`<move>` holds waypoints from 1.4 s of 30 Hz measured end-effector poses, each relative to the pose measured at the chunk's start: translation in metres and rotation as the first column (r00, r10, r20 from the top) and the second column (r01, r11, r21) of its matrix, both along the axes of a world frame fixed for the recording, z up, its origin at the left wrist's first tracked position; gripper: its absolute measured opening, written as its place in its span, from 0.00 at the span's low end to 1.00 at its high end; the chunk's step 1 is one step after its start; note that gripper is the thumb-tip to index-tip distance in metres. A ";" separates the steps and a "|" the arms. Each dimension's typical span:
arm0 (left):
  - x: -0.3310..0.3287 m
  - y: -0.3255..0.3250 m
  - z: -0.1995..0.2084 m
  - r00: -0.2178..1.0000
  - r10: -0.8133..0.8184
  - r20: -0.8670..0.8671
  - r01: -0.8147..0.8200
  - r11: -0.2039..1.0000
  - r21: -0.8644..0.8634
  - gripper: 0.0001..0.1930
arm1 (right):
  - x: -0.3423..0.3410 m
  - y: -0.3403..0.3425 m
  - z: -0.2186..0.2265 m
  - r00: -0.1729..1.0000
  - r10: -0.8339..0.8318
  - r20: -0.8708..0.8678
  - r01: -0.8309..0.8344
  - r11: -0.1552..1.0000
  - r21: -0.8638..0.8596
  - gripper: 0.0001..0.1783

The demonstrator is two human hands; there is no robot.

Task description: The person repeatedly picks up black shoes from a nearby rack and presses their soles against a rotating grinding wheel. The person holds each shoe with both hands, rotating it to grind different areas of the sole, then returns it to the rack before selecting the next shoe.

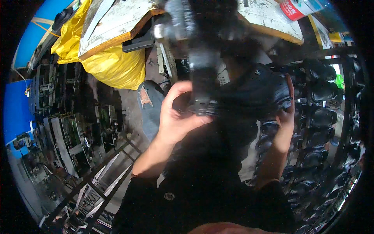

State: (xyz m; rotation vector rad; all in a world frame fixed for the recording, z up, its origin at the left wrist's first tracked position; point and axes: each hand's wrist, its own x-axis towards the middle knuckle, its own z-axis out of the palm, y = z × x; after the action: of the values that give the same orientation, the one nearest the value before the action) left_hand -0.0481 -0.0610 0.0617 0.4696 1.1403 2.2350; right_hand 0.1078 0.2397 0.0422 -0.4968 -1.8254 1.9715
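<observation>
Under the blurred machine, a black shoe (dark, glossy) — left hand and right hand both gripping it.

Few packages or labels in view. Top right, on the far corner of the bench: a plastic bottle lying on its side, clear body, red wrap label with white print, partly cut off by the frame edge. Just right of it, a flat yellow item, possibly a small pack or card; too blurred to tell. Left of centre, a big yellow plastic sack, bulging, tucked under the bench's left board and slumped toward the floor. Far left, blue sheet or panel, plain, no visible marking. No screens, no signs readable anywhere.
</observation>
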 end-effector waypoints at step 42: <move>-0.023 -0.113 -0.043 0.822 0.501 0.271 -0.472 0.866 -0.166 0.29 | -0.075 -0.106 0.070 0.962 0.270 -0.043 -0.217 0.849 0.481 0.53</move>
State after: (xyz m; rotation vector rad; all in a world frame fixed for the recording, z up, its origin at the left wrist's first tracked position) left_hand -0.0709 -0.1737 0.0183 -0.2437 1.2907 2.5479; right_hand 0.0323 0.1341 0.1119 0.0005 -2.2874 1.5629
